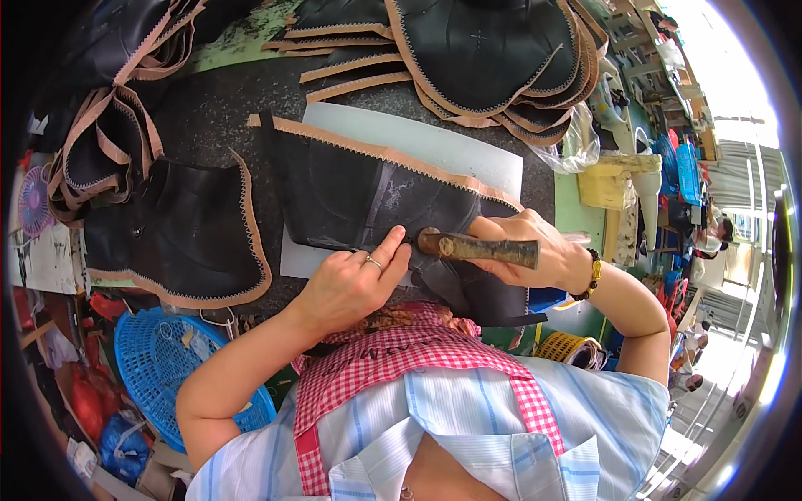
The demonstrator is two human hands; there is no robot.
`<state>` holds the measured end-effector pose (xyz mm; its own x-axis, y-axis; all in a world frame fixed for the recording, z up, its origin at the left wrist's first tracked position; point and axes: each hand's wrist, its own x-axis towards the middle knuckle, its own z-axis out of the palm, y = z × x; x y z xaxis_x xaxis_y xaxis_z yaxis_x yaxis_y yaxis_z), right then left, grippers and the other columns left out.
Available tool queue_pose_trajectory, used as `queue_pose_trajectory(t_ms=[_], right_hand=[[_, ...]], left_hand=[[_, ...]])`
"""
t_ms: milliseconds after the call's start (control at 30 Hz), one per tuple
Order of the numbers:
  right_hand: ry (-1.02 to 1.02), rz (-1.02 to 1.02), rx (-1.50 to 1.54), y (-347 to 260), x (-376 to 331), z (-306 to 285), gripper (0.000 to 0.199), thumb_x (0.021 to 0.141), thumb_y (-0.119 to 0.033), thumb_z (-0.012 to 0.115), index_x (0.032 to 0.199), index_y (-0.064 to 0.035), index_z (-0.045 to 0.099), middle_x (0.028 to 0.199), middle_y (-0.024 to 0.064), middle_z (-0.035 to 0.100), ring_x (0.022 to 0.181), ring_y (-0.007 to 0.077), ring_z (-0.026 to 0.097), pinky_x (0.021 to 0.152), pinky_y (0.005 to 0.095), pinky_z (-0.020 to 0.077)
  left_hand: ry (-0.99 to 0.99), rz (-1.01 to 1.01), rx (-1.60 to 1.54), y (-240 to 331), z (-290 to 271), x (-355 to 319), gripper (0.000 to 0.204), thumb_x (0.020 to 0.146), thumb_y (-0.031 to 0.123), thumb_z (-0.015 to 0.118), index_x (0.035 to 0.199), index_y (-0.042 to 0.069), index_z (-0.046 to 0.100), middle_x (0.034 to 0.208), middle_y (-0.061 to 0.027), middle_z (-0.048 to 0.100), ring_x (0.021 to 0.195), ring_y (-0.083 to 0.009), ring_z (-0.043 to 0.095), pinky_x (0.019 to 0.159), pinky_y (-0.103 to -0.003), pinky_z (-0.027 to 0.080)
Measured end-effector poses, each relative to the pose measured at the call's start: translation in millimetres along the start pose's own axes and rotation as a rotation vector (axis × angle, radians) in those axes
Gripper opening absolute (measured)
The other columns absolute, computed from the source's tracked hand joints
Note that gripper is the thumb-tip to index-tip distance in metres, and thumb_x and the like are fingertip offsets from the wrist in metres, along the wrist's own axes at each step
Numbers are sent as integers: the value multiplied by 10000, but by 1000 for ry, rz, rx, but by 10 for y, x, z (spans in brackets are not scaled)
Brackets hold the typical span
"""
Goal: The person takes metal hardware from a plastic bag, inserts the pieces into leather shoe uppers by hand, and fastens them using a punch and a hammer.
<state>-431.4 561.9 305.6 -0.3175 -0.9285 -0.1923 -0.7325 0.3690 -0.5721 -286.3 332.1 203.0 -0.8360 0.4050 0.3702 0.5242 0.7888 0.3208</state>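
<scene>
On the dark table, a black piece with tan edging is lying over a white sheet. Left hand is resting on the piece; cannot tell whether its fingertips are pinching anything. Right hand is gripping a hammer, head sitting just beside them.

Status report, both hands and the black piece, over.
Right hand on hammer. Left hand touching black piece. Pale sheet beneath it. Left fingertips close to hammer head.
</scene>
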Motion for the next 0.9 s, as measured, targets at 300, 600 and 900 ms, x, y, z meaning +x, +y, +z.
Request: queue_pose_trajectory(t_ms=[300,600,900], right_hand=[[29,144,-53,-225,13,179,214,866,-182,629,926,-70,456,648,124,553,587,351,606,490,435,474],[-217,392,323,-200,492,-332,267,967,-226,529,1066,20,554,896,269,608,944,451,576,815,465,465],[-184,204,-167,-385,246,-94,179,886,-145,627,1026,-63,552,734,135,567,625,357,603,503,436,461]], left_hand=[[22,26,25,6,25,13,398,747,63,606,1131,-30,644,1318,-215,572,549,-105,559,529,-236,465],[62,-49,79,36,77,-36,434,752,63,581,1179,7,639,1334,-155,584,543,-101,528,526,-237,454],[126,-24,33,5,74,-62,371,765,124,593,1105,-12,656,1223,-175,627,542,-114,540,534,-239,476]])
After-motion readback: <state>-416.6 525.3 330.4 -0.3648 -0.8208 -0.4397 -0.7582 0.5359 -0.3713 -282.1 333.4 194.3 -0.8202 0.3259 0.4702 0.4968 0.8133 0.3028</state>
